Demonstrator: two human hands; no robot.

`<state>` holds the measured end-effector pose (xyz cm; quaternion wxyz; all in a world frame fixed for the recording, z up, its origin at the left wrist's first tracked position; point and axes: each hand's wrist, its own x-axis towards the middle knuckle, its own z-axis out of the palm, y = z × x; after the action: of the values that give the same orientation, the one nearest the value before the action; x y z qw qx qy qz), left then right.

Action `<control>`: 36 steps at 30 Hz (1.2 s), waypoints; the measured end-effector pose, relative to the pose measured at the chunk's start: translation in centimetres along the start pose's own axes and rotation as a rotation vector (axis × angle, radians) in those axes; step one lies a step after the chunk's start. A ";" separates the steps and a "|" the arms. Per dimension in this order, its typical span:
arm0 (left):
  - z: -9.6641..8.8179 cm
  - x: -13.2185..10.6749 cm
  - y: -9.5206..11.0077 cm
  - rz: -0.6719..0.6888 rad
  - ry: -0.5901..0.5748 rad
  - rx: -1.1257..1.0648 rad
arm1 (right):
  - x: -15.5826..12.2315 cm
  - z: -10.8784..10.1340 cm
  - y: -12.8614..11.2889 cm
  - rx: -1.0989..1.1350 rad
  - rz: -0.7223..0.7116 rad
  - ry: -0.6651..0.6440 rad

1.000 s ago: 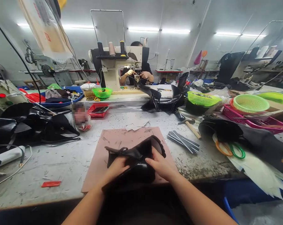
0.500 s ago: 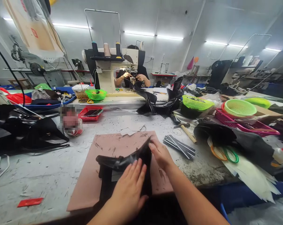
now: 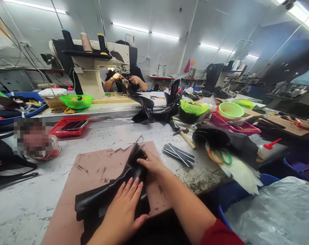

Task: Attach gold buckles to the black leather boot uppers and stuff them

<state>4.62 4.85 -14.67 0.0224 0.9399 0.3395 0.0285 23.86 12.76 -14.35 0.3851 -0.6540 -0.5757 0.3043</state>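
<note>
A black leather piece [image 3: 107, 197] lies folded on the brown cutting board [image 3: 90, 170] in front of me. My left hand [image 3: 125, 209] rests flat on its near part, fingers stretched out and together. Farther up, the fingers of my right hand [image 3: 151, 163] curl over the piece's upper edge and press it against the board. The lower part of the leather hangs off the table edge toward me.
Black strips [image 3: 178, 154], a hammer [image 3: 186, 136], orange and green scissors [image 3: 219, 156] and white paper cutouts [image 3: 242, 172] lie to the right. Green baskets [image 3: 194, 107], a red tray with a phone [image 3: 70, 126] and a sewing machine [image 3: 90, 68] with a person working stand behind.
The view has swung right and the leather piece now lies lower and flatter. My left hand has slid down over it while my right hand stays on its upper edge.
</note>
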 end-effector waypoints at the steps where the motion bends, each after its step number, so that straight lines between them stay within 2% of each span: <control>1: 0.2 -0.1 0.0 0.015 0.056 0.022 | 0.4 -1.3 0.8 -0.016 0.020 0.047; 5: 0.4 -0.1 0.5 0.059 0.323 0.124 | 1.9 -6.7 4.0 -0.156 0.193 0.338; 8: -0.3 0.4 1.1 0.076 0.403 0.159 | 2.3 -8.5 5.6 -0.247 0.263 0.407; 10: -1.1 0.4 1.4 0.089 0.398 0.147 | 2.1 -8.7 5.7 -0.275 0.244 0.408; 13: -2.8 -0.2 1.8 0.081 0.404 0.074 | 0.9 -8.6 4.3 -0.264 0.169 0.367; 16: -4.7 -1.6 2.3 0.016 0.495 -0.092 | -2.0 -8.2 1.2 -0.182 0.055 0.235; 18: -6.1 -2.6 2.8 -0.070 0.554 -0.290 | -4.9 -7.6 -1.4 -0.086 -0.071 0.111; 20: -7.4 -3.2 3.2 -0.204 0.528 -0.556 | -8.2 -6.7 -3.8 0.116 -0.354 -0.067; 21: -8.0 -3.4 3.3 -0.273 0.481 -0.705 | -9.7 -6.2 -4.9 0.144 -0.450 -0.152; 23: -8.8 -3.5 3.7 -0.379 0.352 -1.007 | -12.0 -5.2 -6.6 0.146 -0.576 -0.263; 25: -9.1 -3.5 3.9 -0.441 0.243 -1.266 | -13.5 -4.5 -7.4 0.139 -0.619 -0.306; 28: -8.7 -3.6 4.4 -0.510 0.184 -1.516 | -14.4 -3.7 -7.7 0.130 -0.671 -0.264; 32: -7.9 -4.0 5.0 -0.570 0.206 -1.656 | -15.2 -3.0 -7.5 0.025 -0.827 -0.075; 34: -7.8 -4.2 5.3 -0.577 0.214 -1.672 | -15.7 -2.8 -7.6 0.000 -0.822 -0.060; 36: -7.7 -4.4 5.6 -0.575 0.219 -1.680 | -16.0 -2.7 -7.7 0.005 -0.769 -0.105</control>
<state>4.28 -2.04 -6.79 0.6771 0.4840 0.4296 0.3504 19.74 -3.16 -7.06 0.4429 -0.3728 -0.7970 0.1721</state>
